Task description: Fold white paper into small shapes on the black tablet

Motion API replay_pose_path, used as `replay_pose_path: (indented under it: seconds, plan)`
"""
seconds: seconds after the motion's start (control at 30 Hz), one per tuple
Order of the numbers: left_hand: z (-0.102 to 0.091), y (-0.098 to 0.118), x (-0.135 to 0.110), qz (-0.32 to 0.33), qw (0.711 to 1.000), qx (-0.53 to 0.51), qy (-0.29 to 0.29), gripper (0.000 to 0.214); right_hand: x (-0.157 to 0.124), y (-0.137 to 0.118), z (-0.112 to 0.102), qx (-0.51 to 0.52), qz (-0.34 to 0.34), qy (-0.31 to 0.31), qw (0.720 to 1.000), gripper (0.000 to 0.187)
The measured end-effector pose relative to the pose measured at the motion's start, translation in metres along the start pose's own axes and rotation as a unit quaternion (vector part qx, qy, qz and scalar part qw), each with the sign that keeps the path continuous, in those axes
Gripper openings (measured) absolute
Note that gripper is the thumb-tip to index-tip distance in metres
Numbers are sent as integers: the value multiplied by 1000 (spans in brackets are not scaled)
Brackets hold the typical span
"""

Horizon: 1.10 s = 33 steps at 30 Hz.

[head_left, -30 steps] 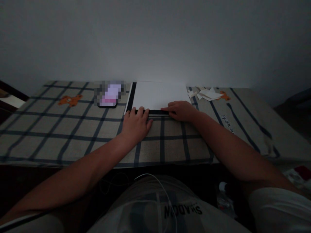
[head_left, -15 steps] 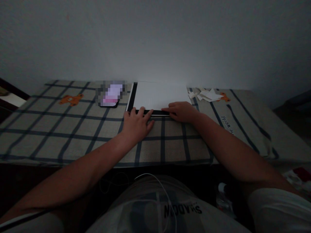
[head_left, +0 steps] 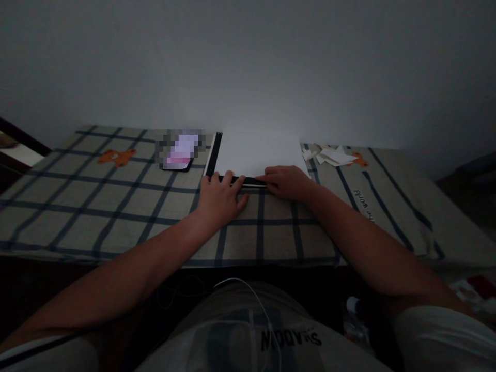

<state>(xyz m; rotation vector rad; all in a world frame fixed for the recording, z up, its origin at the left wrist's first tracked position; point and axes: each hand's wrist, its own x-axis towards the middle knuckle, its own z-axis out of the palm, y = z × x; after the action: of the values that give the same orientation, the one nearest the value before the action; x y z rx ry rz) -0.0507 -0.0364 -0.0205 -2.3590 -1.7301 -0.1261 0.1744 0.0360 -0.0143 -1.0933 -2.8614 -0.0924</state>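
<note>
A white sheet of paper (head_left: 258,152) lies on a black-edged board (head_left: 213,155) at the back middle of the checked tablecloth (head_left: 116,206). My left hand (head_left: 220,196) rests flat on the cloth with its fingertips on the board's near edge, fingers stretched out. My right hand (head_left: 287,182) lies at the sheet's near right corner, its fingers curled and pressing on the paper's edge. Nothing is lifted.
A phone (head_left: 179,153) with a lit screen lies left of the board. Paper scraps (head_left: 329,154) are piled at the back right. Orange bear prints mark the cloth. A white cable (head_left: 251,299) runs over my lap. A grey wall stands behind the table.
Both hands have stayed at the board's near edge. The view has shifted slightly, and my left fingers have spread a little along the edge.
</note>
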Motion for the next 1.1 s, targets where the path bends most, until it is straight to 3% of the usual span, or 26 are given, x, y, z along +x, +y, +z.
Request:
replay_pose_path:
  seconds: [0.27, 0.57, 1.1]
  plan:
    - [1, 0, -1, 3, 999, -1, 36, 50, -3, 5, -5, 34, 30, -11, 999, 42]
    - [-1, -3, 17, 172, 984, 32, 21, 38, -3, 6, -4, 43, 13, -1, 999, 41]
    - [-11, 5, 28, 217, 974, 67, 10, 33, -3, 10, 0, 28, 2, 9, 1000, 40]
